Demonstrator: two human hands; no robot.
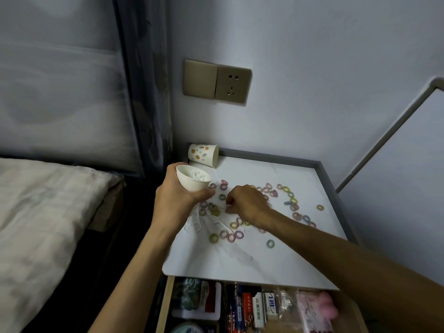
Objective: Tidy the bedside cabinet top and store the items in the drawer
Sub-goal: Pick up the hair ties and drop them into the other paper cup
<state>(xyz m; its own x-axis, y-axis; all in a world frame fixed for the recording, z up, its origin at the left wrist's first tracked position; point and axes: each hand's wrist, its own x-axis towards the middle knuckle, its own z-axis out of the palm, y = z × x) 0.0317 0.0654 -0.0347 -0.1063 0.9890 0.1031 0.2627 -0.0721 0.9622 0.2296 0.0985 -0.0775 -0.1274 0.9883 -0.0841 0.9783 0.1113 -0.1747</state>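
Note:
My left hand grips a white paper cup, tilted toward the cabinet top, with white floss picks inside it. My right hand pinches something small and white among the floss picks scattered on the white cabinet top. Several small pastel hair ties lie spread over the top, on both sides of my right hand. Below the front edge, the drawer stands open and holds boxes and packets.
A second paper cup with an orange and leaf print lies on its side at the back left corner. A grey raised rim edges the top at the back and right. A bed with a pillow is to the left. A wall socket is above.

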